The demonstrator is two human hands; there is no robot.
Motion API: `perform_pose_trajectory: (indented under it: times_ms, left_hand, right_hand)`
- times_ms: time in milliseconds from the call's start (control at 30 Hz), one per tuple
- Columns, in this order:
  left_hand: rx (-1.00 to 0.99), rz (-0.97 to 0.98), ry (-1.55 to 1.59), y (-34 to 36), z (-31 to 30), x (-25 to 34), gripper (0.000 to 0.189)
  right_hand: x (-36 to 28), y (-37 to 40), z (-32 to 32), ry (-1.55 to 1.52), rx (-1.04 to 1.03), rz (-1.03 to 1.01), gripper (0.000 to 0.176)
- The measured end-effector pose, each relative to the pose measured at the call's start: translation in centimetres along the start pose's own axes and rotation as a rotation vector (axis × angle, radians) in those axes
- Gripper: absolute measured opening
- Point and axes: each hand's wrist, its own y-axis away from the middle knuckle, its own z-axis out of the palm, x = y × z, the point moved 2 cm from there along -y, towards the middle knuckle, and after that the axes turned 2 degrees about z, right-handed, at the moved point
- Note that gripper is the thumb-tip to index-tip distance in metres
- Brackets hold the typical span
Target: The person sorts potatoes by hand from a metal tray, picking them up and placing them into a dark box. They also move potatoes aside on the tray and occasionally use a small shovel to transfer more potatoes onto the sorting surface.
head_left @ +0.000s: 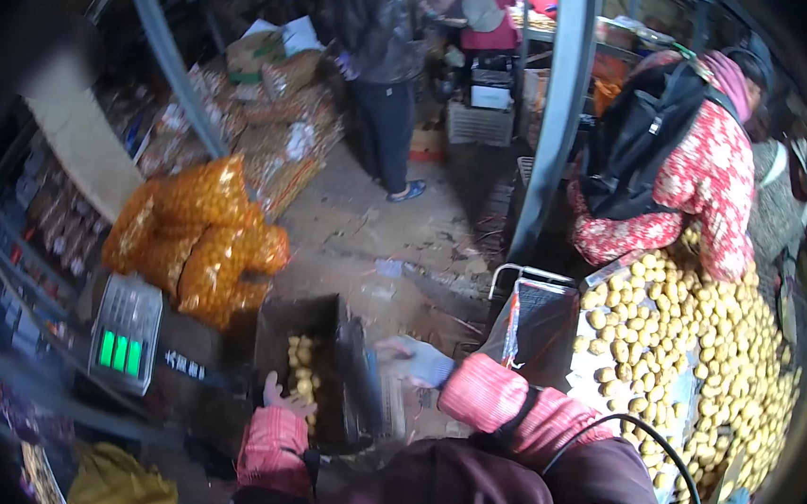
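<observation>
A dark box (270, 322) with a black plastic sheet (356, 381) over its right side stands in front of me, with small yellow potatoes (303, 358) inside. My left hand (286, 393) reaches over the box's near left edge, fingers spread beside the potatoes. To the right of the box, my right hand (421, 361) is in a pale grey-blue glove. Its fingers are stretched out toward the black plastic, and nothing shows in them. Left of the box, a scale (127, 317) has a display lit with green digits.
Orange mesh sacks (201, 231) are stacked behind the scale. On the right, many potatoes cover a sorting table (586, 369), where a person in red patterned clothes (713, 172) bends over. A metal post (556, 122) and a wire-framed crate (541, 315) stand between. Another person (380, 70) stands farther back.
</observation>
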Motion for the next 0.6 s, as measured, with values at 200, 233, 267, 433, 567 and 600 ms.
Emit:
perform_pose_trajectory:
  times_ms: [200, 233, 267, 433, 567, 600]
  left_hand:
    - [-0.163, 0.423, -0.654, 1.7, 10.2, -4.8, 0.029]
    - [-0.283, 0.483, -0.721, 1.9, 12.7, -7.0, 0.032]
    - [-0.403, 0.548, -0.776, 2.1, 15.2, -9.1, 0.036]
    - [-1.072, 0.71, -1.186, 10.8, 26.4, -24.4, 0.041]
    - [-1.731, 0.992, -1.372, 18.7, 28.9, -35.6, 0.052]
    - [-1.92, 1.182, -1.383, 20.8, 29.0, -37.9, 0.056]
  right_hand:
    - [6.6, 13.0, -9.4, -0.069, 0.489, -0.181, 0.045]
    - [8.0, 15.7, -9.9, -0.19, 0.528, -0.184, 0.045]
    - [10.3, 17.5, -10.8, -0.164, 0.632, -0.077, 0.044]
    - [19.2, 28.5, -11.1, -0.293, 0.902, -0.049, 0.048]
    - [22.1, 38.1, -9.6, -0.404, 1.164, 0.106, 0.046]
    - [24.5, 39.6, -9.2, -0.175, 1.47, -0.015, 0.038]
